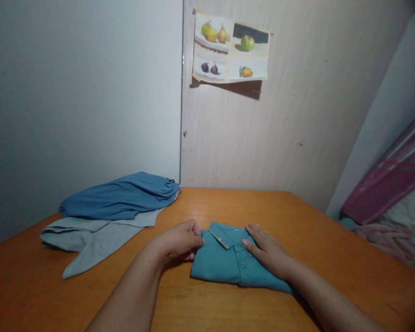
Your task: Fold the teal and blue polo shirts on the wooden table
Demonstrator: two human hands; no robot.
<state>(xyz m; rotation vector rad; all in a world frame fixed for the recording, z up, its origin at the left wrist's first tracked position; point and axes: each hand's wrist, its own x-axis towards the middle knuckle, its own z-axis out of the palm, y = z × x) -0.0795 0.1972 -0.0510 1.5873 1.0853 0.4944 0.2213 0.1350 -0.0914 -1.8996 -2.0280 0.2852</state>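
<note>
A folded teal collared shirt point(224, 263) with buttons lies on the orange wooden table point(332, 258) in front of me. My left hand point(181, 240) is curled closed at the shirt's left edge near the collar, fingers pinching the fabric there. My right hand point(268, 249) lies flat on the shirt's right half, fingers stretched out and pressing down.
At the table's back left lies a blue garment point(121, 196) on top of a grey garment point(97, 235). A fruit picture point(230, 48) hangs on the wood-panel wall behind. Pink and striped bedding point(394, 203) sits off the table's right side.
</note>
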